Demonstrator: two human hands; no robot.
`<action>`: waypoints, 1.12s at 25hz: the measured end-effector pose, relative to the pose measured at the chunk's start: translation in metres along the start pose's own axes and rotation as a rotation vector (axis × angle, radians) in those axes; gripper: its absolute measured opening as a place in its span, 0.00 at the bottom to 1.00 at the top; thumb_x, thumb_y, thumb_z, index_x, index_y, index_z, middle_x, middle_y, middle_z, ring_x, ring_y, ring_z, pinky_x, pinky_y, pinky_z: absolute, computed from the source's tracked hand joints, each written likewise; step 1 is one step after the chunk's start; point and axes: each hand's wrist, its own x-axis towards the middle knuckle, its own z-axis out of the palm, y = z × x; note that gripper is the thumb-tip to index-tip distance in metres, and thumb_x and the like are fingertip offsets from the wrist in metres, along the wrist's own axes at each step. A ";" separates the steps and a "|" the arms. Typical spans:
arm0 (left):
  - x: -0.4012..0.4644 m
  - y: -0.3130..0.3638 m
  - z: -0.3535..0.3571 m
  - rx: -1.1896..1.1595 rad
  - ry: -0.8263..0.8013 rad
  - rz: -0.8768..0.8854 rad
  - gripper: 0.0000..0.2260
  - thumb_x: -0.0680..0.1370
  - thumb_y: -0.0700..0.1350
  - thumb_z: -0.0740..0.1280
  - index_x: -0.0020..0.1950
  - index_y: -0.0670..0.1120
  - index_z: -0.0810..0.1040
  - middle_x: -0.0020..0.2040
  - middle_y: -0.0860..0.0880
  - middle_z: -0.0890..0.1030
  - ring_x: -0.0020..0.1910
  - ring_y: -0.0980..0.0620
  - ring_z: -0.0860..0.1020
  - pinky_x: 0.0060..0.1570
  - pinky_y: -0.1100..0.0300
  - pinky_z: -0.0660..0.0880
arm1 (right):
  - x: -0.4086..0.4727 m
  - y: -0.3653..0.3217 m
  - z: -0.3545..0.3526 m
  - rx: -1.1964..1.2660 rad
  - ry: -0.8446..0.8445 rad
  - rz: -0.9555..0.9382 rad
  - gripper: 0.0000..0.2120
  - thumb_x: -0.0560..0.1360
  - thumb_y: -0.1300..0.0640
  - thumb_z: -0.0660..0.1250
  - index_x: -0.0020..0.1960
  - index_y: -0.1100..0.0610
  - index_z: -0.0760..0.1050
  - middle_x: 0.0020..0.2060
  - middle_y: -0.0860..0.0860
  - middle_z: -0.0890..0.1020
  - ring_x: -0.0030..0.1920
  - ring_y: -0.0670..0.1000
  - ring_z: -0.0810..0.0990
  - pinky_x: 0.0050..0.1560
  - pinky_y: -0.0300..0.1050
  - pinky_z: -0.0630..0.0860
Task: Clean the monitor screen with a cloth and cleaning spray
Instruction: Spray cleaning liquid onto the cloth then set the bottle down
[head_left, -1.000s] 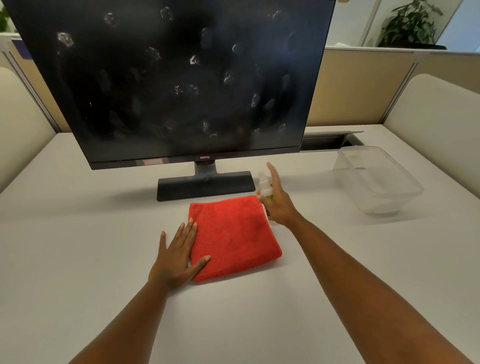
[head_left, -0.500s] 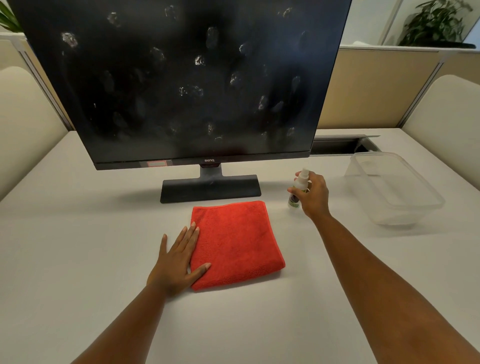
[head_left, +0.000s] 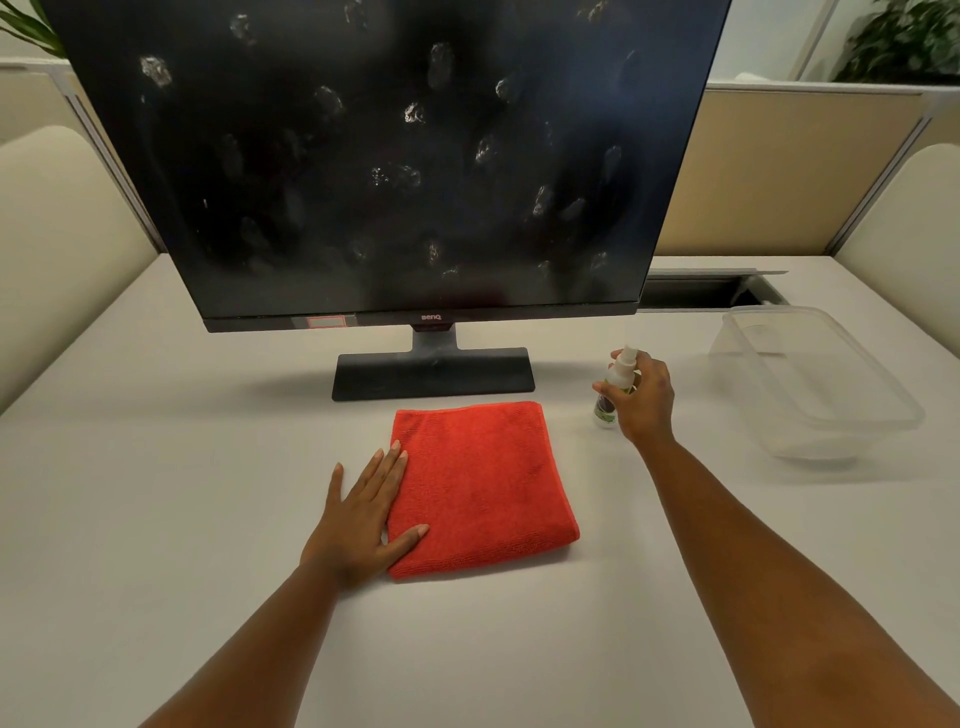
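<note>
Right of the red microfiber cloth (head_left: 480, 486), the small spray bottle (head_left: 613, 387) stands upright on the desk (head_left: 156, 519), long axis vertical, nozzle w/ tip toward the smudged monitor screen (head_left: 395, 156). Right hand (head_left: 641, 400) wraps around it. Left hand (head_left: 366, 514) lies flat, fingers spread, on the cloth's left edge. Bottle prob. light, slick plastic; hold mid-body. Cloth soft, floppy.

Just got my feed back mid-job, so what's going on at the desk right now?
A person is about to clean a smudged monitor. Their right hand has its fingers wrapped around a small spray bottle standing on the desk, right of the red cloth. The left hand lies flat on the cloth's left edge. The cloth is folded and the screen is unwiped.
</note>
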 end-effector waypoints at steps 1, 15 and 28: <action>0.000 0.000 0.000 0.003 0.002 0.002 0.43 0.64 0.76 0.35 0.71 0.51 0.34 0.73 0.54 0.39 0.72 0.55 0.39 0.69 0.47 0.31 | 0.000 0.000 0.000 -0.004 -0.010 0.002 0.23 0.70 0.64 0.71 0.63 0.62 0.70 0.61 0.62 0.72 0.60 0.60 0.73 0.65 0.53 0.69; 0.000 -0.001 0.001 -0.002 0.016 0.018 0.43 0.65 0.75 0.36 0.71 0.49 0.35 0.73 0.53 0.40 0.73 0.55 0.40 0.69 0.47 0.32 | -0.043 0.009 0.002 -0.085 -0.053 0.348 0.42 0.70 0.49 0.72 0.74 0.58 0.52 0.68 0.60 0.67 0.69 0.61 0.64 0.67 0.58 0.64; -0.003 0.001 -0.001 -0.035 0.037 0.030 0.44 0.63 0.76 0.35 0.71 0.49 0.34 0.72 0.55 0.38 0.72 0.56 0.38 0.69 0.47 0.31 | -0.086 -0.048 0.033 0.072 -0.651 0.595 0.31 0.70 0.52 0.72 0.67 0.62 0.65 0.66 0.57 0.72 0.64 0.57 0.71 0.63 0.48 0.67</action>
